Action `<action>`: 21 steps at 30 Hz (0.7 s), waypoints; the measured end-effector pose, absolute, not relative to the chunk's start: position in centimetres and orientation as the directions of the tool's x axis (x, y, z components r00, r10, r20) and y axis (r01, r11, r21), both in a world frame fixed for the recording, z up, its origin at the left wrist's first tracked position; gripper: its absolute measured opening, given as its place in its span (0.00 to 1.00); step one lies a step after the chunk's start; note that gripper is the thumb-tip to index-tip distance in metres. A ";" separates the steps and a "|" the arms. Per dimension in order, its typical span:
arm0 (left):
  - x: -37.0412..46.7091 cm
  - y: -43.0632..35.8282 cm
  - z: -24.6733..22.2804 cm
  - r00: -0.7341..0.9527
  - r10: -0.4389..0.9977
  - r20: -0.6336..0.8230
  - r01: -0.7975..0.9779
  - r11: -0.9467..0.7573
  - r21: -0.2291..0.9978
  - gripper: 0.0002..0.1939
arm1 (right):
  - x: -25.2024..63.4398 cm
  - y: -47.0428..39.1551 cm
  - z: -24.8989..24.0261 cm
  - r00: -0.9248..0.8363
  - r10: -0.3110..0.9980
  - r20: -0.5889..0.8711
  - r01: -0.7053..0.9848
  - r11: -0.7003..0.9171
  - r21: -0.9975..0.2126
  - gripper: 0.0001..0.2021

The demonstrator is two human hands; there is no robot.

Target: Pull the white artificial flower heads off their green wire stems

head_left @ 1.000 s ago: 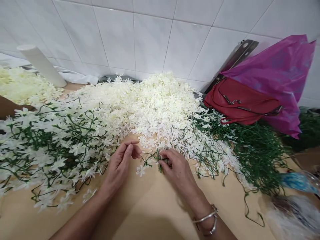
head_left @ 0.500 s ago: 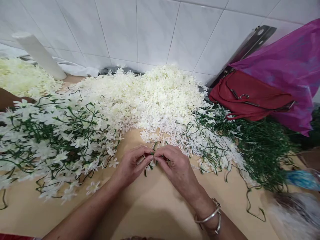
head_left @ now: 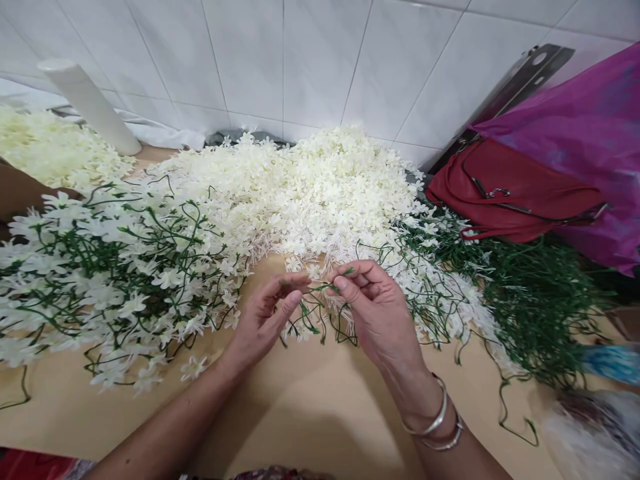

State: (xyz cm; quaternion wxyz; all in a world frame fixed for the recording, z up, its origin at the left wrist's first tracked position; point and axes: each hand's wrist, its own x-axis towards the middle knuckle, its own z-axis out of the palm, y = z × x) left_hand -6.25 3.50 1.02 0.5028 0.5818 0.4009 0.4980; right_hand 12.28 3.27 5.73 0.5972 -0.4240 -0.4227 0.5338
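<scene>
My right hand (head_left: pixel 383 313) pinches a green artificial flower stem (head_left: pixel 323 287) between thumb and fingertips. One end of the stem points left, toward my left hand (head_left: pixel 265 317). That hand is open, its thumb apart from the extended fingers, whose tips come close to the stem. Below and between both hands lie several loose green stems (head_left: pixel 314 327) and some white blossoms. A large heap of cream artificial flower heads (head_left: pixel 330 180) fills the area beyond my hands. To the left is a pile of white flowers on green stems (head_left: pixel 125 273).
Green stems (head_left: pixel 535 300) are heaped at the right, under a red handbag (head_left: pixel 520 190) and a purple plastic bag (head_left: pixel 575 120). A white roll (head_left: pixel 93 107) leans near the tiled wall (head_left: pixel 320 60). Another person's arm (head_left: pixel 25 190) shows at far left. Clear plastic (head_left: pixel 595 433) lies lower right.
My hands have moved apart from a fingertip-to-fingertip pinch. The left has loosened its fingers; the right has shifted up and right, holding the stem. The view has tilted slightly.
</scene>
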 end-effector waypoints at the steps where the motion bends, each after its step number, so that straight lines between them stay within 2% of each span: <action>1: -6.2 3.5 1.1 0.217 0.962 0.167 -0.075 -0.154 0.985 0.16 | 12.2 3.3 5.5 0.055 0.998 0.036 -0.319 0.052 -0.946 0.06; 4: -6.1 3.6 1.0 0.260 0.955 0.141 -0.112 -0.115 0.987 0.15 | 11.9 3.1 4.5 0.074 0.996 0.051 -0.265 0.068 -0.962 0.05; 8: -6.3 3.7 0.6 0.212 0.968 0.131 -0.010 -0.132 0.991 0.12 | 12.3 2.7 4.3 0.005 0.997 0.080 -0.083 0.080 -0.993 0.03; 12: -6.7 3.7 0.9 0.098 0.977 0.192 0.053 -0.198 0.979 0.12 | 13.4 3.7 4.8 -0.032 0.983 0.183 0.230 0.186 -0.955 0.04; 15: -7.0 3.7 1.3 0.038 0.962 0.271 0.141 -0.274 0.951 0.13 | 14.3 4.7 4.5 -0.117 0.960 0.256 0.545 0.278 -0.791 0.06; 18: -7.3 3.8 1.3 0.057 0.925 0.375 0.226 -0.378 0.898 0.10 | 15.4 4.6 4.1 -0.301 0.943 0.139 0.771 0.326 -0.547 0.05; 21: -7.3 3.7 1.2 0.037 0.861 0.507 0.290 -0.495 0.819 0.12 | 16.7 3.9 4.5 -0.317 0.947 0.049 0.905 0.318 -0.283 0.06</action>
